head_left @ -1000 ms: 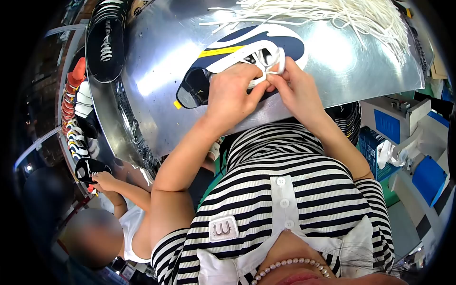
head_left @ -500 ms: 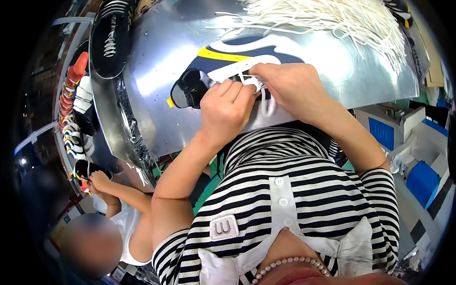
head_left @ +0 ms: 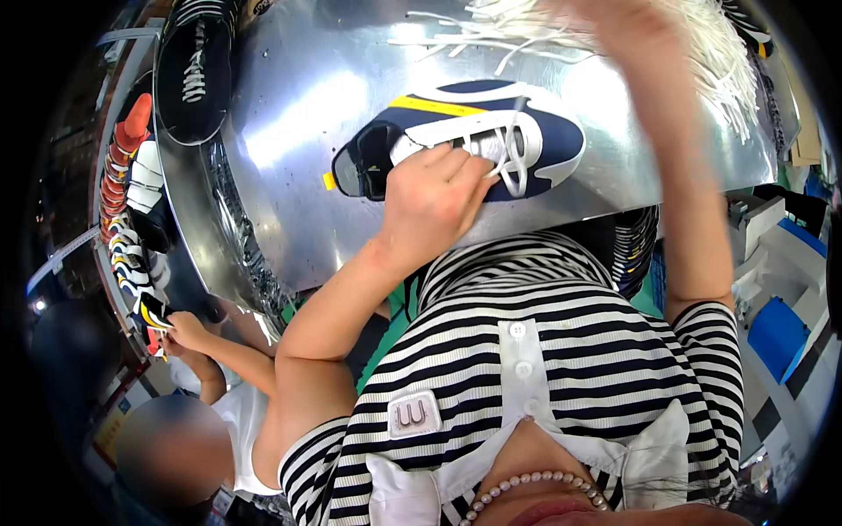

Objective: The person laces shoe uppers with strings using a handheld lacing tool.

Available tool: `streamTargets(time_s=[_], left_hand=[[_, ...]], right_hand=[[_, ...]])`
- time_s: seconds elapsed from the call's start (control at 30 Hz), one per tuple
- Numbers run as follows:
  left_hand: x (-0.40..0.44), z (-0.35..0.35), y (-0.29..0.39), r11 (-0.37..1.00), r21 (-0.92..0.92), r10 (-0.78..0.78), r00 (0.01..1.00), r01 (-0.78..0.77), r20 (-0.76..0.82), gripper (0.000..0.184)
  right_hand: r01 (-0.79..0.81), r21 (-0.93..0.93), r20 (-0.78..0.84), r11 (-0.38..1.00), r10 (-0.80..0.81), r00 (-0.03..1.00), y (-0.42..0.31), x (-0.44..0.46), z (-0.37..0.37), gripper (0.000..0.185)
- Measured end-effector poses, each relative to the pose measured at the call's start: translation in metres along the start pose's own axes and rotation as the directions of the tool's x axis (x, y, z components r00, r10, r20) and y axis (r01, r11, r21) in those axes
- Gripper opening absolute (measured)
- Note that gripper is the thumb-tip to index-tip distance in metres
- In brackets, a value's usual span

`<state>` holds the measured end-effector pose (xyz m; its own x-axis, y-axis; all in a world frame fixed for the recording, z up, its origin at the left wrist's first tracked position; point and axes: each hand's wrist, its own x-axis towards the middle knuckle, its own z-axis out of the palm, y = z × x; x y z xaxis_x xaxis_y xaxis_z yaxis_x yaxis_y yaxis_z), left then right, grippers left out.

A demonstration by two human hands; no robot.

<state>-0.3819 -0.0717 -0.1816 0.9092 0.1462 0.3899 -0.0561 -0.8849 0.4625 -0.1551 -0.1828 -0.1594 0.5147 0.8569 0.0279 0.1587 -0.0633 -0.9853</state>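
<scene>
A navy, white and yellow sneaker (head_left: 561, 140) lies on its side on the shiny metal table, its toe to the right. My left hand (head_left: 436, 188) is closed on the near edge of its opening, fingers curled at the tongue. White shoelace (head_left: 513, 153) crosses the lower eyelets and loops at the throat; one strand blurs upward. Well away from the shoe, my right hand (head_left: 636, 31) is raised over the pile of loose white laces (head_left: 710, 66). Motion smears its fingers, so what it holds, if anything, does not show.
The metal table (head_left: 298, 167) fills the middle. A black laced shoe (head_left: 195, 83) lies along its left edge. Farther left, another person's hands (head_left: 189, 333) work at a shoe beside a row of stacked shoes (head_left: 127, 254). Blue and grey bins (head_left: 776, 337) stand at right.
My right hand has left the shoelace and swung up and right to the lace pile. The sneaker has shifted slightly right and down, with my left hand still at it.
</scene>
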Motion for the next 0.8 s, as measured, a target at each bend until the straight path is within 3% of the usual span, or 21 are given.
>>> streamTargets(time_s=[0.03,0.1,0.17,0.2,0.23,0.27,0.33,0.37,0.4,0.5,0.57,0.67,0.8], left_hand=[[-0.001,0.0,0.001,1.0,-0.003,-0.02,1.0,0.02,0.017,0.016],[0.0,-0.003,0.004,0.999,0.003,-0.049,0.998,0.049,0.032,0.015],[0.001,-0.008,0.001,0.993,-0.054,-0.103,0.99,0.108,0.094,0.037],[0.001,-0.01,0.003,0.978,-0.089,-0.177,0.977,0.188,0.116,0.046],[0.0,-0.011,0.005,0.955,-0.121,-0.254,0.957,0.271,0.142,0.054],[0.001,-0.015,0.003,0.934,-0.142,-0.3,0.937,0.326,0.182,0.076],[0.002,-0.021,0.007,0.772,-0.285,-0.517,0.822,0.568,0.237,0.075],[0.003,-0.021,0.006,0.659,-0.386,-0.594,0.761,0.646,0.261,0.074],[0.005,-0.023,0.008,0.637,-0.388,-0.626,0.741,0.666,0.244,0.068],[0.004,-0.008,0.004,0.768,-0.153,-0.622,0.781,0.622,0.051,0.063],[0.005,-0.002,0.009,0.747,-0.131,-0.659,0.752,0.652,-0.018,0.056],[0.006,0.007,0.008,0.763,-0.035,-0.643,0.752,0.646,-0.145,0.051],[0.008,0.009,0.006,0.778,-0.096,-0.628,0.759,0.621,-0.173,0.05]], right_hand=[[0.006,-0.235,-0.046,0.972,-0.018,0.999,0.007,0.005,-0.032,0.023],[0.037,-0.145,-0.134,0.989,-0.056,0.989,0.003,-0.005,-0.033,0.025],[0.111,-0.069,-0.23,0.991,-0.124,0.965,-0.009,-0.008,-0.034,0.026],[-0.144,-0.112,-0.066,0.983,0.137,0.988,-0.021,-0.022,0.004,0.022],[-0.073,0.184,0.094,0.98,0.056,0.994,-0.002,-0.029,0.028,0.019],[-0.15,0.205,0.091,0.967,0.134,0.987,0.008,-0.038,0.041,0.016],[-0.2,0.194,0.134,0.961,0.176,0.975,0.009,-0.042,0.051,0.013],[-0.207,0.191,0.128,0.96,0.185,0.974,0.009,-0.042,0.055,0.012],[-0.184,0.168,0.118,0.969,0.165,0.979,0.009,-0.04,0.058,0.012],[-0.074,0.063,0.091,0.995,0.068,0.993,0.01,-0.033,0.063,0.014],[0.038,-0.044,0.09,0.998,-0.034,0.995,0.011,-0.028,0.066,0.016],[-0.039,-0.041,0.12,0.998,0.044,0.992,0.02,-0.023,0.068,0.016],[-0.083,-0.04,0.086,0.996,0.086,0.993,-0.001,-0.032,0.065,0.018]])
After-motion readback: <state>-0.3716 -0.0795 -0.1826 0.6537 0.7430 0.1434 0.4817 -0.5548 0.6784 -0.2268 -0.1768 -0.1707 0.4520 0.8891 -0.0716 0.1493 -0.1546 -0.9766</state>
